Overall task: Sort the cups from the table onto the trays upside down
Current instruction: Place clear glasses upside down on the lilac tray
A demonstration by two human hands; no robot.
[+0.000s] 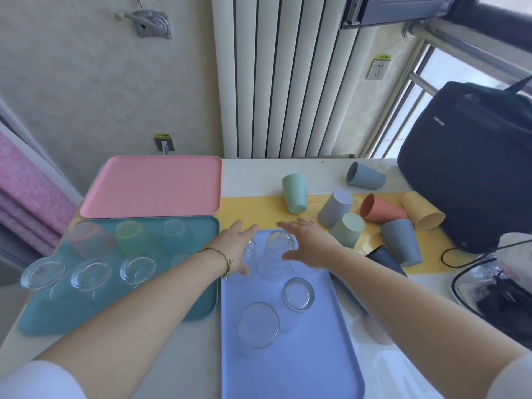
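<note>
Three trays lie on the table: a pink tray [149, 185] at the back left, a teal tray [198, 298] in front of it and a blue tray [302, 364] in the middle. Several clear and tinted glasses stand upside down on the teal tray. On the blue tray stand upside-down clear glasses, one [275, 254] at its far end between my hands. My left hand [234, 243] and my right hand [308, 240] hover over that end, fingers straight, holding nothing. Several coloured plastic cups lie or stand at the back right, such as a mint cup [295, 192] and an orange cup [380, 208].
A black laptop bag [472, 156] stands at the right edge of the table. A clear pouch with dark contents [495, 289] and a black cable lie in front of it. A yellow mat [247, 208] runs under the plastic cups. A radiator stands behind the table.
</note>
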